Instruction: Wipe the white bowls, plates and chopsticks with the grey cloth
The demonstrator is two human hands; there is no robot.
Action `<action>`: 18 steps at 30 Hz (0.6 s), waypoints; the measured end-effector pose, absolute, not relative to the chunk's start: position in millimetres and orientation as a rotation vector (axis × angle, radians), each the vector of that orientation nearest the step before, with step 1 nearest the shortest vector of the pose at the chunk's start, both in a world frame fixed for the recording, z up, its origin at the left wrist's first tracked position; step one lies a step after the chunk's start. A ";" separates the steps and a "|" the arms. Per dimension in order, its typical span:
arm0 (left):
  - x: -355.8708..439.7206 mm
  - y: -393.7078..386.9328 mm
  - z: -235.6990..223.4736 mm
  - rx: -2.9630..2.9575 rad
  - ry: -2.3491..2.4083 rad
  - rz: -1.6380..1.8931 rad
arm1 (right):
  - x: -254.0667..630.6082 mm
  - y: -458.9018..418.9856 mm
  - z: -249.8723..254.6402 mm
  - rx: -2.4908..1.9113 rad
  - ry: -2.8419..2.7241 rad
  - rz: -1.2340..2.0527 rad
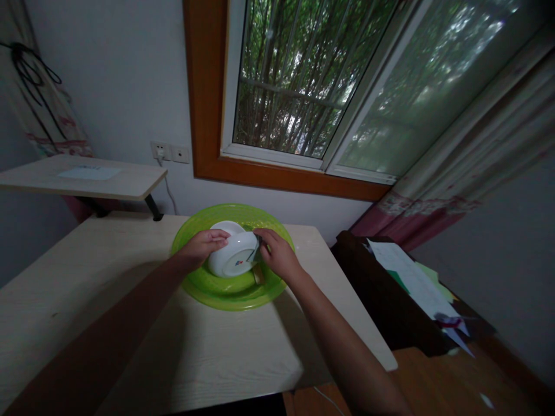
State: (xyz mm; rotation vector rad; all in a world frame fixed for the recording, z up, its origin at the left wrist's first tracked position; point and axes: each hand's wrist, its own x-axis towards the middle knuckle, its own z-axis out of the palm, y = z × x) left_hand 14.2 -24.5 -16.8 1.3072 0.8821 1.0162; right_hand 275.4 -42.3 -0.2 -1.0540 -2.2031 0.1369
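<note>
Over a green plastic basin [232,303], my left hand [202,245] grips the rim of a white bowl [232,257]. The bowl is tilted so its underside, with a small coloured mark, faces me. My right hand [277,251] is closed at the bowl's right side, fingers pressed around a small dark greyish-green piece that looks like a cloth or scouring pad, against the bowl. Behind the held bowl, a second white dish [228,226] shows partly in the basin. A tan piece [259,274] lies in the basin below my right hand, its kind unclear.
The basin stands on a pale wooden table [234,358]. A raised shelf [130,184] with a paper sheet is at the left. Behind are a wall socket [160,151] with a cable and a window [303,86]. A dark cabinet [390,294] with papers stands at the right.
</note>
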 end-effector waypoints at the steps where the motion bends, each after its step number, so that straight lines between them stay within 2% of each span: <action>1: 14.5 -25.0 -15.9 1.306 0.884 1.016 | 275.6 -42.4 -0.3 -1.055 -2.202 0.134; 18: 15.1 -23.5 -17.0 1.226 0.879 1.044 | 277.1 -38.8 -4.3 -1.033 -2.165 0.156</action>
